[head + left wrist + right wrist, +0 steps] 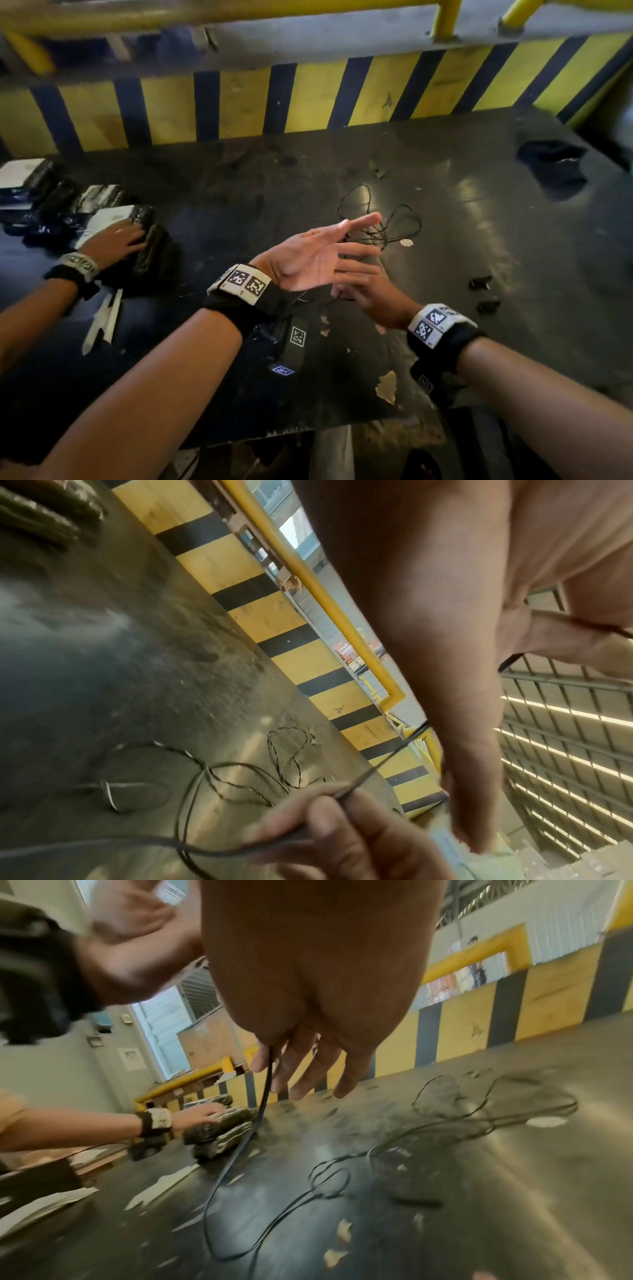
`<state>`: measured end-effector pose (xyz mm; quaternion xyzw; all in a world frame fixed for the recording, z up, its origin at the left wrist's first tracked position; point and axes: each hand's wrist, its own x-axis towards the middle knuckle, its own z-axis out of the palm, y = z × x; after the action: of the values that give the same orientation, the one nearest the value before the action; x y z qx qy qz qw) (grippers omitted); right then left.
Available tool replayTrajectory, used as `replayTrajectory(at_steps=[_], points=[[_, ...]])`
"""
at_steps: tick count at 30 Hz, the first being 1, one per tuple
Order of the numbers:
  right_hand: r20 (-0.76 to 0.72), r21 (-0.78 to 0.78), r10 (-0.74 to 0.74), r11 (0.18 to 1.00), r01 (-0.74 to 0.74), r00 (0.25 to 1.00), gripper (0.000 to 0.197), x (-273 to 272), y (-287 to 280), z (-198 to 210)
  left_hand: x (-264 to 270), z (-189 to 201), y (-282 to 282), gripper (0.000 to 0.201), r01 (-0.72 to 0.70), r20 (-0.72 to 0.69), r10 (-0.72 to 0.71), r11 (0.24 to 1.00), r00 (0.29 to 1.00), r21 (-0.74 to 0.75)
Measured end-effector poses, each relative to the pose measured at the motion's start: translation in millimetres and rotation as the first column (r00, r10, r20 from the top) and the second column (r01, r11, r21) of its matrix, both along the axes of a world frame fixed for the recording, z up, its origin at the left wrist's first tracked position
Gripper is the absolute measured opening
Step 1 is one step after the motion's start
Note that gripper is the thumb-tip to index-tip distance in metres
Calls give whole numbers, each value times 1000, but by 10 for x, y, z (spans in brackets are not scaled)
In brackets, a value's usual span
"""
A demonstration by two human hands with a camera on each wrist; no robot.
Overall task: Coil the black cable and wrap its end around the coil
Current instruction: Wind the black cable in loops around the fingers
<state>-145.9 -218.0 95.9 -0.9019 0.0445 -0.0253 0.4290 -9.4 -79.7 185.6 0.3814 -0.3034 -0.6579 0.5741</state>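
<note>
Our right hand [342, 840] pinches the thin black rubbery cable [240, 1150]. Our left hand [308, 257] lies flat, fingers straight. Loose loops sprawl on the scuffed dark metal table [479, 222].

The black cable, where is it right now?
In the head view the black cable lies in loose loops mid-table, just beyond the open left hand; one strand runs up to the right hand, whose fingers pinch it.

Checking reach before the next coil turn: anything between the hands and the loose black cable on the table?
Nothing visible. The right hand already pinches the black cable, which also runs by the open left hand. The slack lies loose on the dark table, nothing lying on it.
</note>
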Motion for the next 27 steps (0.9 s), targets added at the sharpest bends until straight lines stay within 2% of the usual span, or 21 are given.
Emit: replayTrajectory(at_steps=[4,6,9,13,16,19,21,22,25,27], points=[[-57,33,-2,999,4,998,29,-57,289,-141,-3,-65,-121,63,-6,94,1,999,996,47],[-71,60,-5,998,9,997,30,-121,313,-169,36,-94,-140,64,-33,129,24,997,991,68],[-167,81,4,997,9,986,29,-218,324,-88,88,-183,-144,59,-96,196,74,990,978,105],[-295,-52,61,995,-80,954,26,-243,336,182,138,-335,-79,36,-152,284,89,966,955,208],[-370,-215,68,964,-156,927,22,-242,216,482,157,-445,25,34,-173,323,71,939,944,298],[-298,-443,31,881,-167,954,20,-196,-1,865,143,-545,92,35,-127,309,5,917,951,377],[-228,-537,16,832,-139,974,18,-133,-133,1118,104,-596,114,51,-70,277,-47,915,960,397],[-207,-569,9,813,-127,978,18,-97,-189,1238,65,-599,116,56,-49,267,-68,911,961,411],[-131,-620,-27,783,-61,991,17,33,-345,1504,-68,-613,116,50,-6,241,-106,906,965,423],[-98,-634,-57,773,-18,993,18,125,-419,1586,-127,-645,117,60,22,171,-99,916,980,401]])
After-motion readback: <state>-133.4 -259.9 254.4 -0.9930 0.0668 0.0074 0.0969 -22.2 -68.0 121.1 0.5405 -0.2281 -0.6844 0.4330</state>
